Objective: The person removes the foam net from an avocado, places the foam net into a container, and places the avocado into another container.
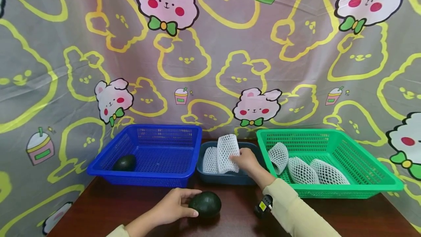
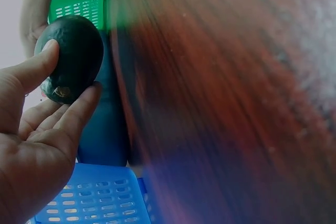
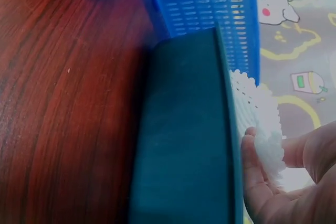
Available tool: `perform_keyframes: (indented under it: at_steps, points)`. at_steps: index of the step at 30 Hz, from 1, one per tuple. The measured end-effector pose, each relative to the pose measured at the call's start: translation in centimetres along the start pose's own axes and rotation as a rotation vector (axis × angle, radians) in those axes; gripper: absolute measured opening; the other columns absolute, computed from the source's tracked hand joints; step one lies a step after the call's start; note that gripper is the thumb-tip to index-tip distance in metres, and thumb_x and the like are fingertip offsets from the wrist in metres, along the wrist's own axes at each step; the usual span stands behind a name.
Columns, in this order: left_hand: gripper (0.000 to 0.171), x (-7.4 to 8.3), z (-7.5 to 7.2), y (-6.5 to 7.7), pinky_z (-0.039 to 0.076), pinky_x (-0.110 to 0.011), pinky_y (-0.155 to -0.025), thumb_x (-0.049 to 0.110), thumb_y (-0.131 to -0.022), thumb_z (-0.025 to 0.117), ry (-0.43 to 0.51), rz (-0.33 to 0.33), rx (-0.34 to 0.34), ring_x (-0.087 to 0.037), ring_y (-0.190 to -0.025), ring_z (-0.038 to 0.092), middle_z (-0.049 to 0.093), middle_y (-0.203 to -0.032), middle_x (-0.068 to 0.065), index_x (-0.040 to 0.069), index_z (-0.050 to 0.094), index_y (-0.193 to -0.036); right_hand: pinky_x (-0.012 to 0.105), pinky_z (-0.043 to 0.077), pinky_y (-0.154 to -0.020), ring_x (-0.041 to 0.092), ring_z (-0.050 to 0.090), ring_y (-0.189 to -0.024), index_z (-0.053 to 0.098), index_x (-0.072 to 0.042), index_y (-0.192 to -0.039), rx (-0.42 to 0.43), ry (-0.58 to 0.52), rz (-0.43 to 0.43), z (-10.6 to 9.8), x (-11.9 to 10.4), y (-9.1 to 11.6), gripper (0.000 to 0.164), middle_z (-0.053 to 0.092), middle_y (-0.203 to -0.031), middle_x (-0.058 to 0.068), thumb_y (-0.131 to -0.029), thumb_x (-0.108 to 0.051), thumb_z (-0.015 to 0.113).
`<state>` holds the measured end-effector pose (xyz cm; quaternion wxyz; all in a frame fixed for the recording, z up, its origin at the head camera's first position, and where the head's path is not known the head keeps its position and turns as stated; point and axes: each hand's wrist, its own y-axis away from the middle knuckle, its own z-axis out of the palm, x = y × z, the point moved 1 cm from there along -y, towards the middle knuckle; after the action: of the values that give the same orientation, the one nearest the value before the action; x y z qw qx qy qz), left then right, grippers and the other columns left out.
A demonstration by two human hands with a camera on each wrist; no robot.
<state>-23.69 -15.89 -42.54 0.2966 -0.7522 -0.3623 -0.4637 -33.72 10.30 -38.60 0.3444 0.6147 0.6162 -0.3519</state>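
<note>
My left hand (image 1: 174,206) grips a dark green avocado (image 1: 205,204) at the table's front, thumb on one side and fingers on the other. The left wrist view shows the stem scar on the avocado (image 2: 73,59), facing my palm. Over the dark blue-grey tray (image 1: 227,179), my right hand (image 1: 246,159) pinches a white foam net sleeve (image 1: 227,153) between thumb and fingers. Another foam net sleeve (image 1: 209,161) lies in that tray, just left of the held one. In the right wrist view, the tray's wall (image 3: 184,129) hides part of the held sleeve (image 3: 262,129).
To the left stands a blue basket (image 1: 144,177) with one dark green avocado (image 1: 125,162) inside. On the right, a green basket (image 1: 332,192) holds several net-wrapped pieces (image 1: 302,171). All stand on a brown wooden table (image 1: 236,211) before a patterned cloth (image 1: 210,65).
</note>
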Motion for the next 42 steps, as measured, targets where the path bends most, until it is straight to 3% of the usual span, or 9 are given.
perform_keyframes:
  at_steps: [5, 8, 13, 20, 30, 42]
  points:
    - [0.053, 0.1, 0.1, 0.0, 0.054, -0.031, -0.082, 0.000, -0.078, 0.078, -0.007, -0.008, -0.006, -0.017, -0.100, 0.065, 0.065, -0.116, -0.017, -0.008, 0.058, -0.127, 0.031, 0.047, -0.059, 0.020, 0.056, -0.068, 0.063, 0.009, -0.095, -0.003, 0.020, 0.055, 0.5, 0.4, -0.1, 0.020, 0.060, -0.079, 0.012, -0.092, -0.011, 0.065]
    - [0.053, 0.1, 0.1, 0.0, 0.053, -0.029, -0.081, 0.000, -0.079, 0.078, -0.016, -0.002, -0.007, -0.016, -0.099, 0.065, 0.066, -0.116, -0.016, -0.009, 0.058, -0.126, 0.037, 0.051, -0.068, 0.024, 0.059, -0.076, 0.061, 0.014, -0.101, -0.012, 0.055, 0.052, 0.9, 0.7, -0.3, 0.025, 0.062, -0.088, 0.018, -0.091, -0.008, 0.066]
    - [0.053, 0.2, 0.0, 0.0, 0.053, -0.028, -0.081, 0.003, -0.079, 0.078, -0.012, 0.004, -0.008, -0.015, -0.100, 0.065, 0.065, -0.117, -0.017, -0.009, 0.058, -0.126, 0.045, 0.051, -0.080, 0.030, 0.058, -0.089, 0.053, 0.020, -0.115, 0.000, 0.186, 0.041, 1.2, 0.9, -0.7, 0.042, 0.061, -0.105, 0.026, -0.088, -0.009, 0.068]
    - [0.053, 0.3, -0.1, 0.1, 0.053, -0.027, -0.082, 0.005, -0.080, 0.079, -0.028, 0.007, -0.006, -0.015, -0.101, 0.065, 0.064, -0.118, -0.018, -0.008, 0.058, -0.127, 0.049, 0.050, -0.083, 0.038, 0.061, -0.094, 0.053, 0.022, -0.113, 0.006, 0.354, 0.005, 1.7, 1.0, -1.1, 0.047, 0.059, -0.107, 0.032, -0.086, -0.013, 0.070]
    - [0.054, 0.2, -0.3, 0.1, 0.053, -0.027, -0.082, 0.005, -0.079, 0.079, -0.033, -0.003, 0.003, -0.013, -0.100, 0.065, 0.065, -0.117, -0.016, -0.007, 0.057, -0.128, 0.054, 0.047, -0.091, 0.047, 0.056, -0.106, 0.036, 0.026, -0.127, 0.019, 0.391, 0.024, 1.9, 1.3, -1.1, 0.069, 0.053, -0.118, 0.039, -0.085, -0.015, 0.072]
    - [0.054, 0.2, -0.4, 0.1, 0.053, -0.027, -0.083, 0.005, -0.080, 0.079, -0.031, -0.001, 0.003, -0.013, -0.101, 0.065, 0.065, -0.118, -0.016, -0.008, 0.057, -0.128, 0.053, 0.043, -0.096, 0.046, 0.051, -0.116, 0.034, 0.022, -0.133, 0.009, 0.389, 0.057, 2.0, 0.8, -1.0, 0.067, 0.049, -0.128, 0.037, -0.089, -0.013, 0.070]
